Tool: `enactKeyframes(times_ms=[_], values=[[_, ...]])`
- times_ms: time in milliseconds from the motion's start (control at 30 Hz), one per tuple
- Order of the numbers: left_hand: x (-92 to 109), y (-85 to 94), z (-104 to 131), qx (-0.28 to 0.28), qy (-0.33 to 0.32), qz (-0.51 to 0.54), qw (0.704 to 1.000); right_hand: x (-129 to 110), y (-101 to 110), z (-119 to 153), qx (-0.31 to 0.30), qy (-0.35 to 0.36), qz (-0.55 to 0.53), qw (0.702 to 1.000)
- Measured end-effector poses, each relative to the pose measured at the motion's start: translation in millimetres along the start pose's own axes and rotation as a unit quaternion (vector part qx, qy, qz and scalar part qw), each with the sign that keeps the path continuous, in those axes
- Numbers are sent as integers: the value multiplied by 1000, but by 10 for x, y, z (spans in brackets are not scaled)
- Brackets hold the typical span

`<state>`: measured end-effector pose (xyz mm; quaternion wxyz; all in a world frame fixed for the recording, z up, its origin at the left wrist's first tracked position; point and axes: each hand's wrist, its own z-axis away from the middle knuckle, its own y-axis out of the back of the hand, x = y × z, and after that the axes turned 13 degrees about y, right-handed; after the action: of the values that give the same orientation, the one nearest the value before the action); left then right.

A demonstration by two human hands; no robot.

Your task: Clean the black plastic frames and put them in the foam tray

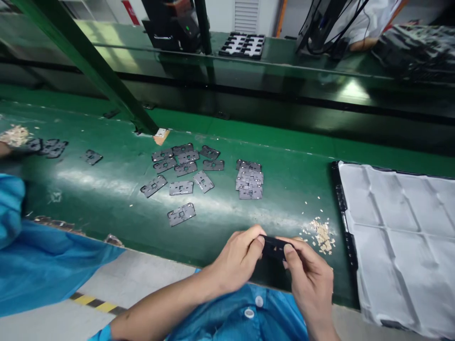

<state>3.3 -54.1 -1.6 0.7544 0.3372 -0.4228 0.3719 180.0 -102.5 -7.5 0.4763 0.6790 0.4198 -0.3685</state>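
Observation:
A small dark plate [274, 247] is held between my two hands over the front edge of the green table. Thumb and fingers of my left hand [245, 255] close on its left end. My right hand [307, 267] pinches its right end, the thumb lying on top. Just right of my hands lies a small heap of pale chips [323, 235]. Ahead of them is an overlapping column of dark plates [250, 180]. Further left, several similar plates [181, 188] lie scattered, one [181, 214] closer to the front edge.
A black tray with a pale liner [401, 218] stands at the right. A green post [103, 71] slants down onto the table. At the left, a person's blue sleeve [10, 208] is near more plates [53, 148]. A rear bench holds a patterned tray [243, 45].

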Motion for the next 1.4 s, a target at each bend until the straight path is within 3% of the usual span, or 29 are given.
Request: enactKeyframes(times_ms=[100, 167, 333, 433, 533, 733, 867, 1000, 1133, 1233, 1400], values=[[-17, 216, -41, 15, -50, -81, 995, 103, -37, -19, -39, -7, -9, 999], [-14, 353, -97, 31, -50, -116, 992, 183, -59, -40, -54, -3, -4, 999], [-11, 598, -430, 127, -34, -190, 973, 370, -39, -80, -32, 11, 42, 999], [-19, 665, -652, 176, -44, -263, 948, 447, 11, -63, -27, 16, 61, 998], [-13, 679, -752, 188, -48, -306, 932, 499, 53, -28, -27, 24, 74, 997], [19, 666, -674, 221, -33, -381, 897, 513, 115, -26, -18, 76, 103, 992], [23, 759, -635, 234, -31, -424, 875, 505, 185, -77, -13, 138, 173, 975], [57, 1105, -786, 248, -32, -432, 866, 549, 236, -128, 6, 182, 217, 959], [146, 1686, -1142, 273, -22, -439, 855, 567, 259, -158, 31, 208, 220, 953], [189, 2072, -1405, 256, -7, -452, 854, 542, 281, -157, 46, 214, 216, 951], [193, 2385, -1645, 212, 17, -461, 862, 526, 300, -138, 53, 210, 207, 954]])
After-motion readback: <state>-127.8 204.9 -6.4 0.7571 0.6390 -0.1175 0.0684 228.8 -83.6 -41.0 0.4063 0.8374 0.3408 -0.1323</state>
